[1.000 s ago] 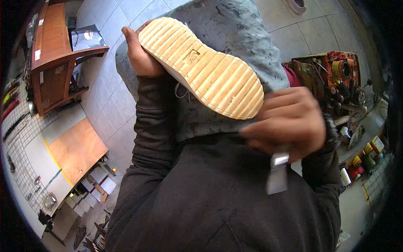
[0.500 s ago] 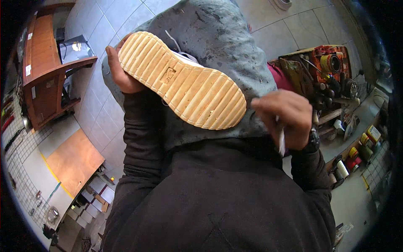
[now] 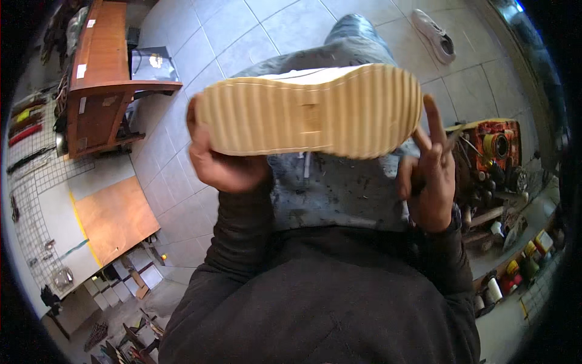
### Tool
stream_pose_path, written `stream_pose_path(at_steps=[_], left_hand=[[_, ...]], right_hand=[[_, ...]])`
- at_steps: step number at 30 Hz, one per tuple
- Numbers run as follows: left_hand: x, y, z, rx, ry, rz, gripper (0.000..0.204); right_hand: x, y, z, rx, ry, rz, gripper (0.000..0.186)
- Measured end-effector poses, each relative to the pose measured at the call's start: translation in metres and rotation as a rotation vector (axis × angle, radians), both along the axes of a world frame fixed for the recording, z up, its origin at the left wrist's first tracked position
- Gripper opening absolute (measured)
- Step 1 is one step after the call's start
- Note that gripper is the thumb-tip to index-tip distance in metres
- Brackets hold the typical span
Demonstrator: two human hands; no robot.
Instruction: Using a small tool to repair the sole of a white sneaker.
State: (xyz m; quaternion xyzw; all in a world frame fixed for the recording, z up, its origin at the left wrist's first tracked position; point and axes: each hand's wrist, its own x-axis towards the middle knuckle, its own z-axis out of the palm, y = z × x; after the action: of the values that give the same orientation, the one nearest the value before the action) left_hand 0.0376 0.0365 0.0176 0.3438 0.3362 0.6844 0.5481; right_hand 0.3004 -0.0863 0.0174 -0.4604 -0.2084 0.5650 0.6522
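A white lace-up shoe with a tan ridged sole is held sideways above my lap, sole facing me, a lace dangling beneath. My left hand grips it at the left end. My right hand is at the right end, forefinger raised beside the sole's edge, other fingers bent round a thin metal tool, partly hidden and blurred. Grey stained cloth covers my lap.
A second shoe lies on the tiled floor. A wooden cabinet and a bench with a board stand at left. At right are an orange tool crate, several thread spools and assorted tools.
The shoe has been raised and turned from a diagonal to level across the view. My right hand has moved up to its right end, the tool now pointing upward.
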Motion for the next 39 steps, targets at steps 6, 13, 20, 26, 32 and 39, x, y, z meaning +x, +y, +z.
stream_pose_path(at_steps=[6, 13, 20, 26, 32, 39], left_hand=[[-0.012, -0.032, -0.013, -0.116, -0.478, -0.487, 0.07], [-0.028, -0.039, -0.032, -0.409, -0.198, -0.91, 0.115], [0.012, -0.045, -0.052, -0.306, 0.233, -0.685, 0.106], [0.035, -0.035, -0.059, -0.486, -0.115, -0.319, 0.071], [0.045, -0.031, -0.063, -0.523, -0.198, -0.205, 0.066], [0.051, -0.024, -0.053, -0.552, -0.117, -0.358, 0.059]], right_hand=[[0.041, 0.089, -0.025, 0.194, -0.184, 0.062, 0.064], [0.059, 0.176, -0.003, 0.354, 0.005, 0.58, 0.082], [-0.014, 0.215, 0.013, 0.486, -0.098, 0.84, 0.066], [-0.01, 0.15, 0.005, 0.256, -1.245, 0.453, 0.065], [-0.025, 0.01, 0.003, 0.242, -1.126, 0.425, 0.052], [-0.035, -0.022, -0.012, 0.296, -1.12, 0.33, 0.039]])
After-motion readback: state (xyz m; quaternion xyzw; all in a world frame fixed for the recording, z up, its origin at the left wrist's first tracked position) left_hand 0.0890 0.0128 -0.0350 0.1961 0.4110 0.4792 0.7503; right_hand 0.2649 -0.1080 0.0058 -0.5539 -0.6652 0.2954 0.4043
